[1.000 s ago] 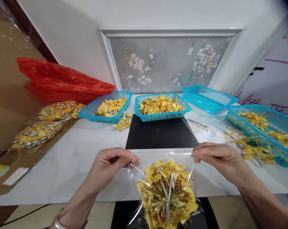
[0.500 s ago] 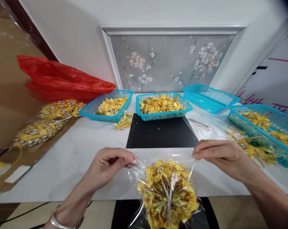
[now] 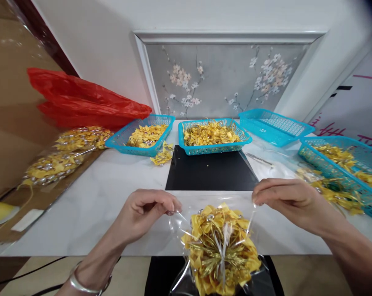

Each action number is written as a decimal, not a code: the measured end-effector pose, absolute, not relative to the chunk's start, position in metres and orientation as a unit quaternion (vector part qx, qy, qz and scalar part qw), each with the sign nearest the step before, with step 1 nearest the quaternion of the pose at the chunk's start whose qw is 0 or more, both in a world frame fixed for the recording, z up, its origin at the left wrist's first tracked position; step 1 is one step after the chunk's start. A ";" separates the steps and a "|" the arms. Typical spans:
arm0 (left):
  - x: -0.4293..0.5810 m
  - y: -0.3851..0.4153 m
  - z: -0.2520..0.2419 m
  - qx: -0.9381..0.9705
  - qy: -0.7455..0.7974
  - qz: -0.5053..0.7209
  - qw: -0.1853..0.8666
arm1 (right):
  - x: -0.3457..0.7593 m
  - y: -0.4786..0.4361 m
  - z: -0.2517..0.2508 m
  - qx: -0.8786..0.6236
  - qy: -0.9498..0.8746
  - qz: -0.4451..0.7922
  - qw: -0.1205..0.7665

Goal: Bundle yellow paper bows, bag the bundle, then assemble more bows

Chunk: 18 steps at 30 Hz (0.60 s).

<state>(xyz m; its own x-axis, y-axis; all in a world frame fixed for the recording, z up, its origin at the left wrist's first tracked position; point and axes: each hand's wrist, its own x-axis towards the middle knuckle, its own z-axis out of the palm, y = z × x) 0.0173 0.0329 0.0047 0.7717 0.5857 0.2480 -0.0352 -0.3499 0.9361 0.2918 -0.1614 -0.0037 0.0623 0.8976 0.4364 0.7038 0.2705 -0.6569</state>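
A clear plastic bag (image 3: 186, 242) hangs between my two hands at the table's front edge. My left hand (image 3: 149, 211) pinches its upper left corner, and a silver bangle circles that wrist. At the upper right corner, my right hand (image 3: 284, 201) grips the film between thumb and fingers. Inside the bag sits a round bunch of yellow ribbon flowers (image 3: 221, 250), with silver beads and gold glitter sprigs tied by a pale strip at the middle. Its lower end runs out of the picture.
Blue baskets of yellow pieces stand at the left (image 3: 127, 148), centre (image 3: 215, 151) and right (image 3: 331, 176). Another blue basket (image 3: 272, 129) is behind. Tweezers (image 3: 260, 159), a black mat (image 3: 210, 170), a red plastic bag (image 3: 87, 102) and bagged beaded flowers (image 3: 53, 168) lie around.
The whole view has shifted slightly, moving the scene a little to the right. Both hands keep their hold on the bag's corners, and the bunch hangs inside as before.
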 end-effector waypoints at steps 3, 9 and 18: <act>0.018 0.032 0.006 0.767 0.179 0.284 0.546 | 0.293 -0.161 -0.004 -0.586 -0.681 0.122 0.421; 0.016 0.038 0.007 0.800 0.105 0.274 0.524 | 0.296 -0.162 -0.003 -0.563 -0.705 0.117 0.415; 0.012 0.041 0.006 0.805 0.089 0.264 0.523 | 0.296 -0.161 0.002 -0.556 -0.710 0.116 0.416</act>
